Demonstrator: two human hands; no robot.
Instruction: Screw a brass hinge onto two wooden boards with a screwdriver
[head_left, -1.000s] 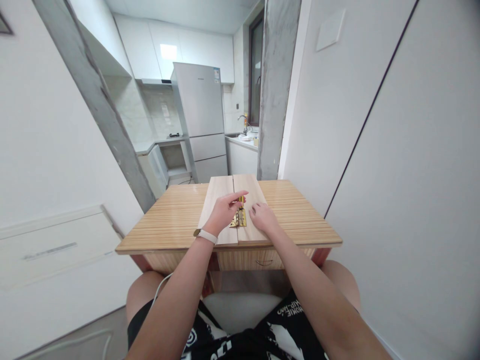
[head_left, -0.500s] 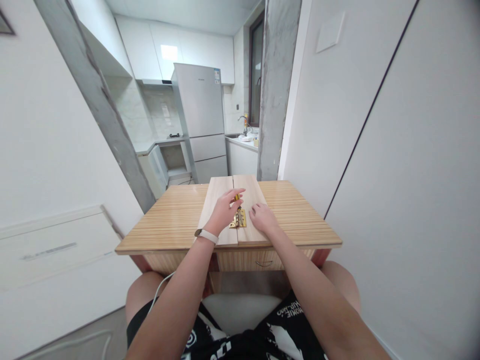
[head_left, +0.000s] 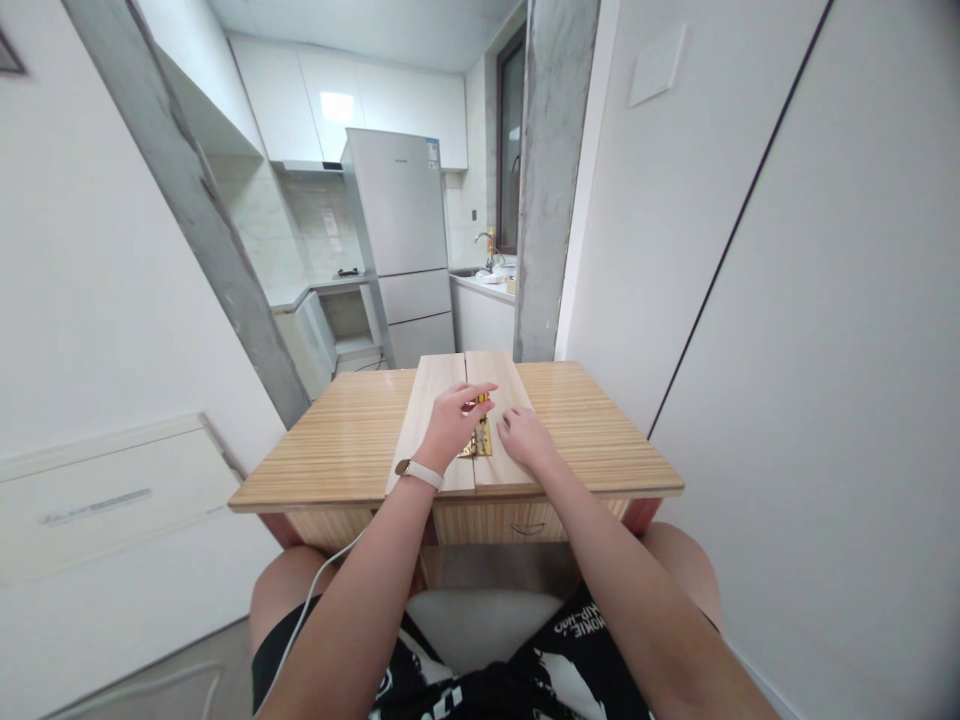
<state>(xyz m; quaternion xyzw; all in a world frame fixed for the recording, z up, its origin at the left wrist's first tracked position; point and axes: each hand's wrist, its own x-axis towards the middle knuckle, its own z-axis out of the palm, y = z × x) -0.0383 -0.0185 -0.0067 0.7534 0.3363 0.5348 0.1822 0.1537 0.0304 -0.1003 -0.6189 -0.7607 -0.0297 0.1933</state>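
Two pale wooden boards (head_left: 433,385) lie side by side on the table, a narrow seam between them. Across the seam sits a gold-coloured hinge (head_left: 484,440), partly covered by my left hand (head_left: 454,420). The thumb and fingers of that hand close around the yellow-and-black handle of a short screwdriver (head_left: 482,398), held above the hinge; its tip is hard to make out. My right hand (head_left: 526,435) rests on the right board just beside the hinge, fingers curled down. Whatever its fingertips may hold is hidden.
The boards lie on a striped wooden table (head_left: 337,430) with a drawer (head_left: 499,522) at its front. A white cable (head_left: 315,580) runs past my left forearm. Beyond the table stand a silver fridge (head_left: 405,210) and a sink counter (head_left: 484,290). A white wall (head_left: 787,350) rises at the right.
My left hand has shifted slightly right with the screwdriver and covers more of the hinge's left side. My right hand stays in place.
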